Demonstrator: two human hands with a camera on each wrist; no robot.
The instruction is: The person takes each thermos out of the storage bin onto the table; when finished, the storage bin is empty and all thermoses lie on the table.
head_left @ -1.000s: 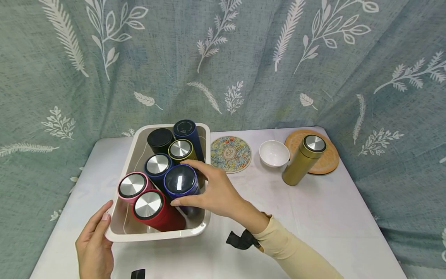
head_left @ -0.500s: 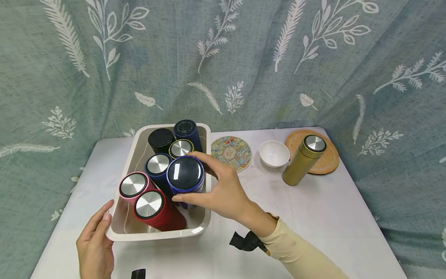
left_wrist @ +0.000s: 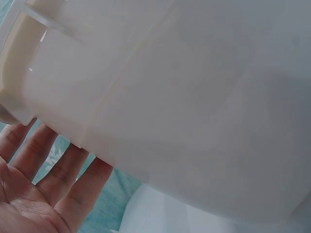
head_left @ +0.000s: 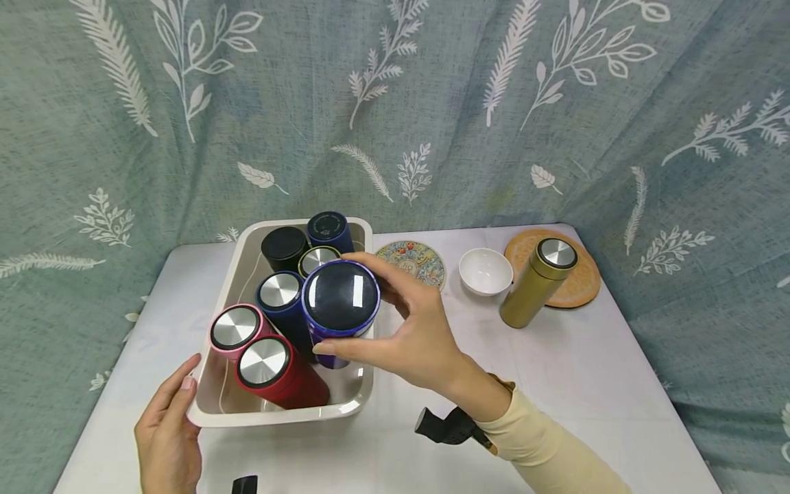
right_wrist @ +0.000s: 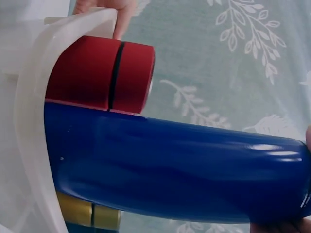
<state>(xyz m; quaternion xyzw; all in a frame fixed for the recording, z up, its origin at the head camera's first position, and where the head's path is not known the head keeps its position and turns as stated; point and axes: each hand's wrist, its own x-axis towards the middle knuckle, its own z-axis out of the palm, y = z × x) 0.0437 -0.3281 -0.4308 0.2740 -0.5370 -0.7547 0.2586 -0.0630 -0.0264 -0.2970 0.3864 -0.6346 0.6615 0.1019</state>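
My right hand [head_left: 413, 329] grips a glossy blue thermos bottle [head_left: 341, 298] near its dark top, thumb on one side and fingers on the other. In the right wrist view its long blue body rises from the tub, the lower end hidden behind the rim. The white plastic tub [head_left: 278, 418] still holds a red thermos [head_left: 296, 384], a pink one [head_left: 234, 328], a navy one [head_left: 280, 291] and several more behind. At the tub's left side my left hand [head_left: 169, 429] touches the rim, its fingers [left_wrist: 63, 174] stretched against the outer wall.
A gold thermos [head_left: 524, 295] stands at the right, before a round orange-brown mat [head_left: 570, 291]. Left of it are a white bowl [head_left: 485, 272] and a patterned round mat [head_left: 420, 257], partly covered by my right hand. A leafy green curtain [head_left: 432, 137] hangs behind the table.
My right hand has lifted the blue thermos bottle up and slightly to the right, out from among the others. My left hand and the tub have stayed put.
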